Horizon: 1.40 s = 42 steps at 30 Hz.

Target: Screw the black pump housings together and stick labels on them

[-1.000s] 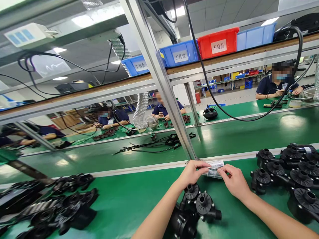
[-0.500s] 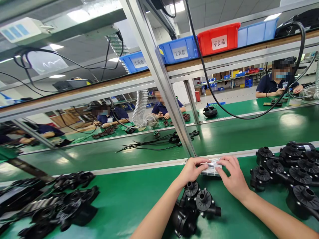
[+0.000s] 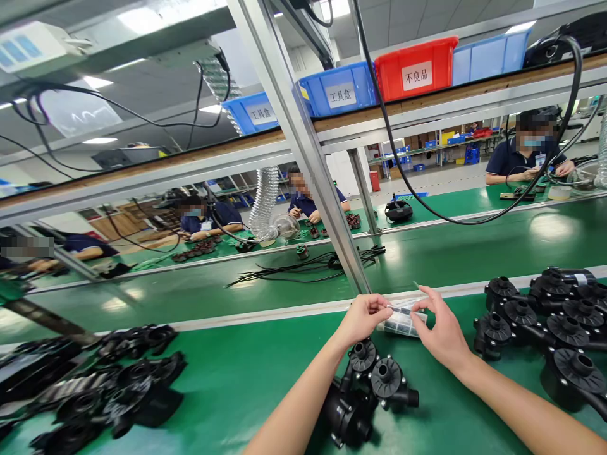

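A sheet of silvery-white labels [image 3: 402, 325] lies at the back edge of the green bench, its near side curled up. My left hand [image 3: 364, 318] pinches the left end of the sheet between thumb and forefinger. At the right end, my right hand [image 3: 441, 325] closes thumb and forefinger on the sheet, its other fingers raised. Whether a single label has come loose in the right fingertips I cannot make out. Just below the hands stand several black pumps [image 3: 386, 378] with round ribbed tops and short pipe stubs, close together between my forearms.
More black pumps [image 3: 569, 332] crowd the bench on the right. Black parts [image 3: 137, 385] are heaped on the left. A metal post [image 3: 313, 164] rises behind my hands. Black cables [image 3: 303, 265] lie beyond the ledge. Blue bins and a red bin [image 3: 417, 69] stand overhead. Co-workers sit opposite.
The label sheet has tilted and curled up more between my hands. My right fingers have lifted slightly, and the view has shifted a little.
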### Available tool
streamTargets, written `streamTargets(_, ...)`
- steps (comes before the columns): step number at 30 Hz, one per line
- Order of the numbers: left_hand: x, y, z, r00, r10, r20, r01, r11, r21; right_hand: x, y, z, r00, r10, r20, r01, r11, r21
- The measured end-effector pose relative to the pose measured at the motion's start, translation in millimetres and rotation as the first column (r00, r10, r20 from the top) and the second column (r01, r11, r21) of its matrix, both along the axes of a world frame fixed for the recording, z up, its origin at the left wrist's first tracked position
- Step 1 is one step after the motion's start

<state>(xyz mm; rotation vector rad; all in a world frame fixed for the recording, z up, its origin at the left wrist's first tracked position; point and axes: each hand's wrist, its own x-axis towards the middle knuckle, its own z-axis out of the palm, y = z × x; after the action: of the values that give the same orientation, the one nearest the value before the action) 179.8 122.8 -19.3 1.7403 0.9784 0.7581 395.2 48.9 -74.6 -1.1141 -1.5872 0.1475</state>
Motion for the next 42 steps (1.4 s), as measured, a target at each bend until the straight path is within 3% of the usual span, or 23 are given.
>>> streamTargets(5, 4, -2, 1.8, 0.999, 0.019, 0.026, -0.019, 0.999, 0.028, 8, -11, 7.9, 0.949, 0.084, 0.303, -0.153, 0.965, 0.213)
streamTargets(8, 4, -2, 1.7, 0.999, 0.015, 0.037, -0.017, 0.999, 0.041, 8, -17, 15.0, 0.921, 0.121, 0.370, -0.226, 0.940, 0.256)
streamTargets(13, 4, -4, 3.7, 0.998, -0.041, 0.053, 0.039, 0.999, 0.031, -1, -11, 20.7, 0.991, -0.011, 0.137, -0.011, 0.987, 0.158)
streamTargets(16, 5, -6, 5.1, 0.996, -0.059, 0.061, 0.057, 0.998, 0.034, -2, -7, 19.2, 0.998, -0.030, 0.062, 0.025, 0.997, 0.079)
streamTargets(20, 7, -6, 3.7, 0.998, -0.029, 0.063, 0.026, 0.998, 0.048, 4, -4, 13.8, 0.996, 0.010, 0.086, -0.019, 0.994, 0.105)
streamTargets(26, 8, -3, -2.0, 0.995, 0.065, 0.071, -0.071, 0.994, 0.078, 7, -8, 7.0, 0.951, 0.219, 0.220, -0.261, 0.948, 0.183)
streamTargets(31, 7, -4, 0.8, 0.998, 0.063, 0.022, -0.065, 0.993, 0.095, -10, -9, 21.4, 0.983, 0.175, -0.057, -0.171, 0.982, 0.075)
streamTargets(35, 6, -10, 7.8, 0.999, 0.034, -0.035, -0.031, 0.994, 0.104, -17, -4, 30.7, 0.962, 0.205, -0.180, -0.205, 0.979, 0.015)
streamTargets(39, 7, -11, 9.9, 0.996, 0.010, -0.092, -0.002, 0.996, 0.086, -26, 2, 29.3, 0.956, 0.236, -0.176, -0.228, 0.972, 0.061)
streamTargets(42, 5, -7, 16.1, 0.992, -0.012, -0.123, 0.023, 0.996, 0.087, -38, -3, 34.3, 0.963, 0.262, -0.057, -0.249, 0.953, 0.174)
